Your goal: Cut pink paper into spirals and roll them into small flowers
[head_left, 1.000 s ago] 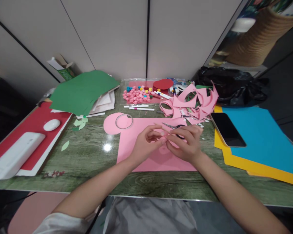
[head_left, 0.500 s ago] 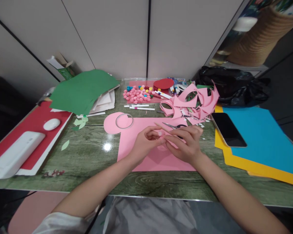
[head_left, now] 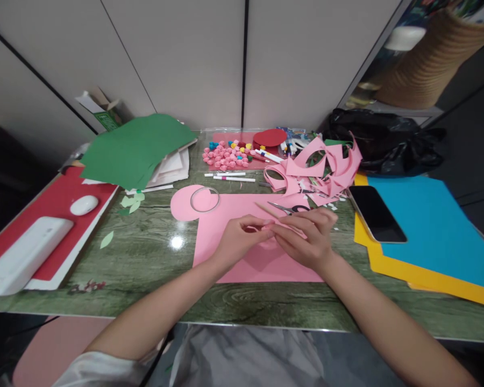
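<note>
Two hands (head_left: 240, 241) (head_left: 308, 243) over pink sheet (head_left: 212, 226) (fingertips together)

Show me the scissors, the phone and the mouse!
scissors (head_left: 281, 206): head view, on the metal blades.
phone (head_left: 376, 214): head view, middle of the dark screen.
mouse (head_left: 84, 205): head view, top of the white shell.

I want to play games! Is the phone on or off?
Off, it seems: the phone lies flat with its screen all black, showing nothing.
</note>
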`<state>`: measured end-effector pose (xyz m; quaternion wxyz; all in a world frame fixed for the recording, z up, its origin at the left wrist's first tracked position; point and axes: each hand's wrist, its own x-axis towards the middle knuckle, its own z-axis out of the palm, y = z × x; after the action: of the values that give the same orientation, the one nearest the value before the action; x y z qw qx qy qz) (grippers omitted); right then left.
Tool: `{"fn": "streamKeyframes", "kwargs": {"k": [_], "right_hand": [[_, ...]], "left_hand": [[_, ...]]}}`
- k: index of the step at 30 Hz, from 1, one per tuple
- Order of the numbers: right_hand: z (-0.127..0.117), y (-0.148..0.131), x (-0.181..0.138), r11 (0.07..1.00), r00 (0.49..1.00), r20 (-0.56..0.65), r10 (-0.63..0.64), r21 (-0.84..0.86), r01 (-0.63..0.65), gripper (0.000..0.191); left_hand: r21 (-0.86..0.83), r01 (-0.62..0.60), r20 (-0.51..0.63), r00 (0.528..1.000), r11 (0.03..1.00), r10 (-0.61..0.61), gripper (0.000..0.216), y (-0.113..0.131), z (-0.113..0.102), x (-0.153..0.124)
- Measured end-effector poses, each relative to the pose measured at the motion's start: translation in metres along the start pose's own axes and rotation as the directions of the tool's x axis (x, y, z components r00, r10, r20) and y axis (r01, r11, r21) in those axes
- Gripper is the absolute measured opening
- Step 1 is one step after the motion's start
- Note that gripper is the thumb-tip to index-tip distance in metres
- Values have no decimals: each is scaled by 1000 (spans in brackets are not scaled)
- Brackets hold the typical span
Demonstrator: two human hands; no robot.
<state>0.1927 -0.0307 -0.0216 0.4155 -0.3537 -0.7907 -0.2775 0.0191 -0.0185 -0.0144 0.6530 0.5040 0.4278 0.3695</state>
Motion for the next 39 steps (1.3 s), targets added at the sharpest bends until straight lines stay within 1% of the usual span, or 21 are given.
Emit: {"fn": "streamKeyframes", "kwargs": {"k": [5,7,9,13,15,19,24,28,32,36,39], "right_hand": [[-1,0,0,1000,1000,0,-9,-25,9,17],[-2,-1,0,1000,1000,9,-1,-13,1,17],[-2,-1,-1,1000,1000,16,12,10,-12,18],[-2,-1,-2,999,999,27,26,36,-27,22],[-2,-1,-3,999,999,24,35,33,-36,21],[-3,0,-2,998,998,10,58,23,-58,22],[-3,0,-1,999,999,-27,45,21,-44,23],[-3,0,0,999,999,-19,45,26,-44,29],[-4,-1,1,999,999,-17,35,22,-35,27],[-4,0,-1,998,999,2,33,52,-33,36],[-4,0,-1,997,999,-3,39,59,-39,38]], "left_hand": [[145,-65,-56,996,987,74,25,1,0,-1],[172,-92,-72,992,981,105,24,1,-1,-1],[152,-85,-72,993,985,97,25,-1,-1,0],[96,-25,-44,999,995,29,26,-1,0,0],[104,-32,-23,999,994,34,24,0,0,-1],[147,-96,4,995,984,97,19,3,-1,-3],[193,-153,23,988,969,151,14,6,-1,-5],[281,-221,9,974,934,227,12,6,0,-5],[365,-275,-8,954,890,299,9,6,0,-6],[392,-293,-7,947,872,322,9,7,0,-7],[408,-300,3,945,862,327,9,7,0,-7]]}}
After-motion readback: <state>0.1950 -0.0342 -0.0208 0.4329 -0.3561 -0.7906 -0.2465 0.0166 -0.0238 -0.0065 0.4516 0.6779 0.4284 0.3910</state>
